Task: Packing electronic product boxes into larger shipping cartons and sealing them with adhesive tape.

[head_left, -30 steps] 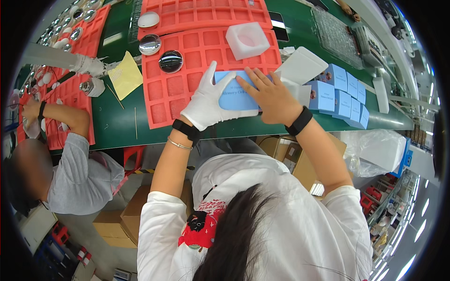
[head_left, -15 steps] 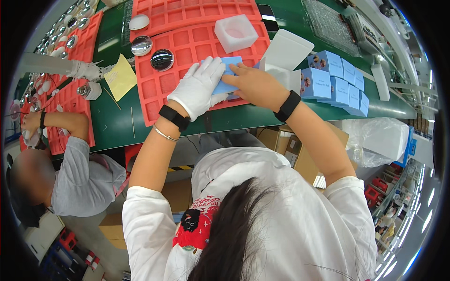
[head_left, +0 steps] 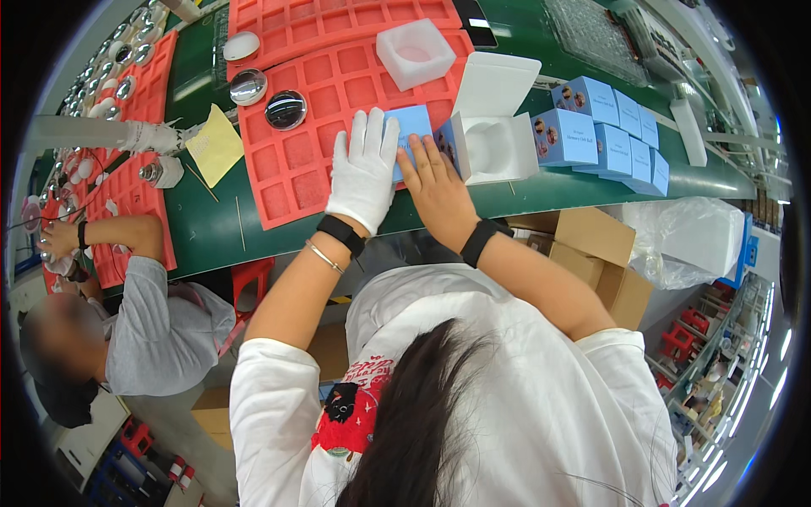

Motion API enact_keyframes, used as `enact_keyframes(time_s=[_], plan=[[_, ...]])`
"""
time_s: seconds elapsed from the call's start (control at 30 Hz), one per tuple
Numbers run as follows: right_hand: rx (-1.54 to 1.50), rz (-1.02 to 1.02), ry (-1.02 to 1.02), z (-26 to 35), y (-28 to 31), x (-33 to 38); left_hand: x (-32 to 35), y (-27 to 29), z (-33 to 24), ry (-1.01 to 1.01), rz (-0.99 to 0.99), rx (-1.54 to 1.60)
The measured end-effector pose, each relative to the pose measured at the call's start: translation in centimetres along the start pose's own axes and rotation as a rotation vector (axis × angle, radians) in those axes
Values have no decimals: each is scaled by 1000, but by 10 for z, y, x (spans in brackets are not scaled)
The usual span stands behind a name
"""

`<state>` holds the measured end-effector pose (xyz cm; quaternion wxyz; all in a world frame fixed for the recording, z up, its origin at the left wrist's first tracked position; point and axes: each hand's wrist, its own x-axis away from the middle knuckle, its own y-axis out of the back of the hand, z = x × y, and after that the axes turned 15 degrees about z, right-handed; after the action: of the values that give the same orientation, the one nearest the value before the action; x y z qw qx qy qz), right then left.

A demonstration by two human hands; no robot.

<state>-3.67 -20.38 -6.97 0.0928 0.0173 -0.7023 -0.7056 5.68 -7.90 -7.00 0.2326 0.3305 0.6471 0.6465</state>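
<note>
A flat light-blue card or booklet [head_left: 411, 122] lies on a red compartment tray [head_left: 274, 160]. My left hand [head_left: 361, 179], in a white glove, rests flat over its left side with the fingers stretched forward. Bare and also flat, my right hand [head_left: 438, 193] has its fingertips on the card's lower right part. The palms hide the card's near edge. Just right of my right hand stands an open box [head_left: 507, 165], its white lid flap [head_left: 500, 84] raised and a white hollowed insert [head_left: 488, 139] inside.
Blue closed boxes [head_left: 568, 139] stand stacked at the right. A white foam block [head_left: 414, 57], a dark shiny ball [head_left: 285, 110] and a silver one [head_left: 248, 86] sit on the tray. Yellow paper [head_left: 214, 145] lies left. A co-worker's hand [head_left: 59, 239] is at far left.
My hands have drawn apart from their overlapped hold and now lie flat side by side on the card. My right hand has shifted nearer to me, uncovering the open box.
</note>
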Motion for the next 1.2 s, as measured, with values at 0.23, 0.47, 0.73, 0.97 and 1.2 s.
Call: enact_keyframes(time_s=[0.23,0.47,0.73,0.97,1.2], plan=[[-286,-72,72,-12,-9,8,15,13,8,-27,-58,392],[-451,-96,132,-10,36,41,-12,-5,124,261,-370,606],[-309,-432,-396,-61,44,89,-83,-25,169,442,146,440],[-1163,-395,-715,-105,23,75,-54,18,144,480,60,1401],[-1083,-327,-519,-124,0,70,7,120,6,45,145,2246]])
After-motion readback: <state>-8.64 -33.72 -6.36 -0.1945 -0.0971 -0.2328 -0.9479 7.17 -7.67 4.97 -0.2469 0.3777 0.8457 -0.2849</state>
